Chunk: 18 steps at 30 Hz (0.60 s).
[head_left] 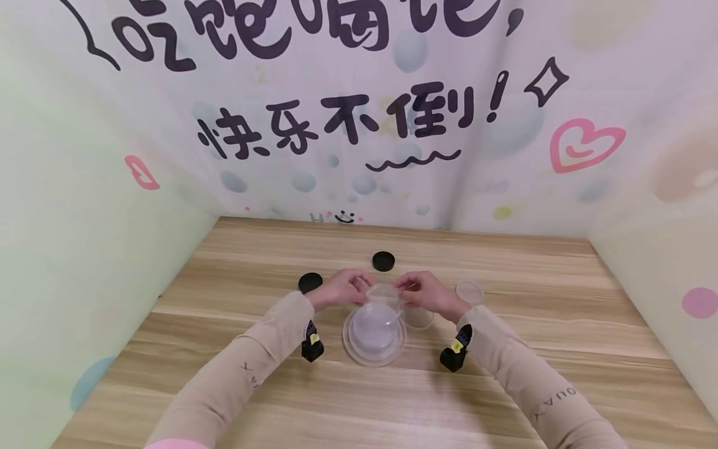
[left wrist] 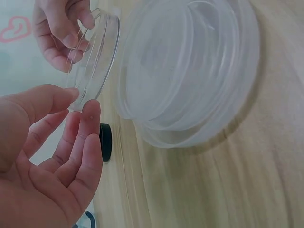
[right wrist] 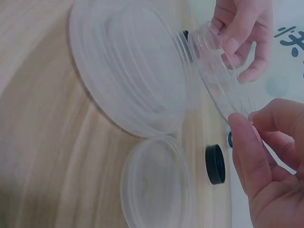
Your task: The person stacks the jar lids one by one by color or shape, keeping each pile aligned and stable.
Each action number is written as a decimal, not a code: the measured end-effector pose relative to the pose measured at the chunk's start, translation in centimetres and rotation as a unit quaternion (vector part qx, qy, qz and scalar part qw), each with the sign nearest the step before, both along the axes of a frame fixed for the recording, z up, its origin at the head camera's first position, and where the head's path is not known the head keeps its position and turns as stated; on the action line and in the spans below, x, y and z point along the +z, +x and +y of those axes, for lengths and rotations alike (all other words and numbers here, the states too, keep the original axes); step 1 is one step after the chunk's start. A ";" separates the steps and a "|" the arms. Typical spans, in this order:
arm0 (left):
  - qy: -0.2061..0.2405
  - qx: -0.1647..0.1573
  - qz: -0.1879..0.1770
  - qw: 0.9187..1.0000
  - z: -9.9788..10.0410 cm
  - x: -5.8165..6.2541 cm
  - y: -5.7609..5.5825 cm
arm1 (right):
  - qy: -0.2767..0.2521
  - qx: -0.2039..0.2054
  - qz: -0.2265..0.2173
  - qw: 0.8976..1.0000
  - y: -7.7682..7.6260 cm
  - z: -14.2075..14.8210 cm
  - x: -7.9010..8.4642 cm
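Observation:
Between my two hands is a clear, shallow round dish (left wrist: 99, 57), tilted on its edge in both wrist views. My left hand (head_left: 343, 288) pinches one side of its rim between thumb and fingertips. On the opposite side, the thumb and fingers of my right hand (head_left: 426, 292) pinch the rim too. Just on the near side of the dish stands a stack of translucent round plastic lids or shallow containers (right wrist: 128, 71), widest at the bottom. Whether the dish touches the stack, I cannot tell.
A clear round lid (right wrist: 156, 185) lies right of the stack, and another clear disc (head_left: 470, 291) is farther right. One black round cap (head_left: 384, 260) lies behind the hands, another black cap (head_left: 310, 282) beside the left hand. Fabric walls surround the wooden table (head_left: 252, 374).

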<state>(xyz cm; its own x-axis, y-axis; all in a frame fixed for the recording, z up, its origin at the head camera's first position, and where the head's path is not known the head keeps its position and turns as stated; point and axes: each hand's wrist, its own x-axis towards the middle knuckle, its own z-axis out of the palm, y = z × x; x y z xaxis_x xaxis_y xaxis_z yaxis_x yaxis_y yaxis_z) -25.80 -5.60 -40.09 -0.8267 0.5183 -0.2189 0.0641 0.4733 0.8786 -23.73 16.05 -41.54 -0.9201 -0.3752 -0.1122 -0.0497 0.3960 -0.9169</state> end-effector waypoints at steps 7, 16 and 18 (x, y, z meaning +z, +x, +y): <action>-0.015 -0.027 0.011 0.999 -0.8 -0.2 0.7 | -0.005 0.018 -0.010 1.000 0.4 -0.5 -0.7; -0.019 -0.036 0.015 0.999 -1.5 -1.0 0.8 | 0.004 0.053 0.011 0.999 0.6 -0.9 -1.2; -0.020 -0.033 0.012 0.999 -1.6 -1.2 0.8 | 0.004 0.061 0.015 0.998 0.7 -1.0 -1.2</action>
<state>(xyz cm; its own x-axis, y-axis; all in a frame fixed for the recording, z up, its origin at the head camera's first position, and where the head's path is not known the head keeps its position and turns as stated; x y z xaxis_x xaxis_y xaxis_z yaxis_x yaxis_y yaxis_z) -25.00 -7.16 -41.27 -0.7965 0.5627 -0.2211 0.1174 0.5028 0.8564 -23.05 15.00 -42.74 -0.8710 -0.4833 -0.0876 -0.1259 0.3920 -0.9113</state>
